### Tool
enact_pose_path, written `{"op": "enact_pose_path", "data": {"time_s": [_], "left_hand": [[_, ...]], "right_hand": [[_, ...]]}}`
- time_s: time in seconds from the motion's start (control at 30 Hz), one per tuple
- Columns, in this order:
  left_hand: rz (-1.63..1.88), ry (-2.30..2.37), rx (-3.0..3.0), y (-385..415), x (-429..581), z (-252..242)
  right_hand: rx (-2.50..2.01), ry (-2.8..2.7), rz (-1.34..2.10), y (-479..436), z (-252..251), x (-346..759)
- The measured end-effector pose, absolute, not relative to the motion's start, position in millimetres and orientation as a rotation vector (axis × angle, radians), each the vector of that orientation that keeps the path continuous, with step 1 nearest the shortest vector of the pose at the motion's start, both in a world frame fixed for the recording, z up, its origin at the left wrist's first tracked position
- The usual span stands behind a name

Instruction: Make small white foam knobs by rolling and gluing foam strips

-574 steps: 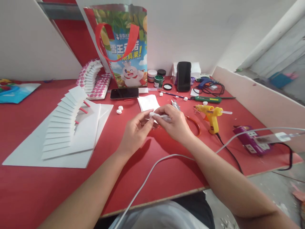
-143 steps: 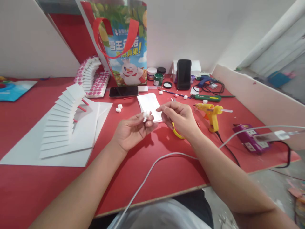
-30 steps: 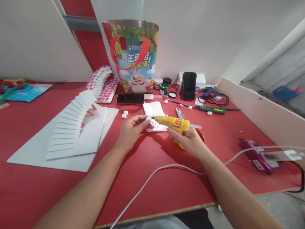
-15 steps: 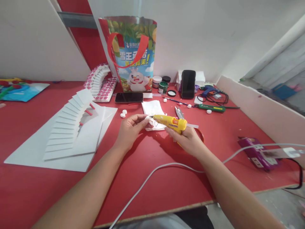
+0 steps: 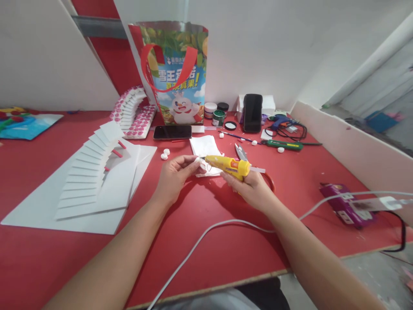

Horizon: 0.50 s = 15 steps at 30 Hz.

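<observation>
My right hand (image 5: 252, 186) is wrapped round a yellow hot glue gun (image 5: 227, 165), with a clear glue stick (image 5: 258, 169) poking out of its back end. The gun's nozzle points left and meets a small white piece (image 5: 199, 162) pinched in my left hand (image 5: 176, 174). Fingers cover most of that piece, so its exact kind cannot be made out. Beneath the nozzle lies a folded white tissue (image 5: 206, 147). Just beyond the gun are scissors (image 5: 240, 151), their orange handle partly behind my right hand. Two small white round pieces (image 5: 165, 155) sit left of the tissue.
A white fan-like stepped model (image 5: 84, 168) on white boards stands at left. Behind are a gift bag (image 5: 180, 77), a phone (image 5: 172, 132), paint jars (image 5: 218, 118), an upright phone (image 5: 252, 113) and a green-handled tool (image 5: 284, 145). A white cord (image 5: 222, 223) crosses the front; a purple box (image 5: 345, 204) lies right.
The view has shifted slightly, so the objects sit a little further left. Both hands keep nearly the same pose, the nozzle still at the small white piece.
</observation>
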<state>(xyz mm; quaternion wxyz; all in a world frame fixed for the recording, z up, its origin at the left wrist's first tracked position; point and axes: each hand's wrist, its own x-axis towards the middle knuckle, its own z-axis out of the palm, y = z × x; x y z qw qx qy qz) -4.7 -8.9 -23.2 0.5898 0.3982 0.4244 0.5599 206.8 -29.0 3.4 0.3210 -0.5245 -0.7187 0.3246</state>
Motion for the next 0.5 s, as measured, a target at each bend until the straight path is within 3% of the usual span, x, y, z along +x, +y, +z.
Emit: {"op": "enact_pose_path", "data": {"time_s": [0.5], "left_hand": [[1.272, 0.975, 0.928, -8.9, -4.7, -25.3]], "right_hand": [[-1.368, -1.878, 0.856, -28.6, 2.0, 206.5]]}}
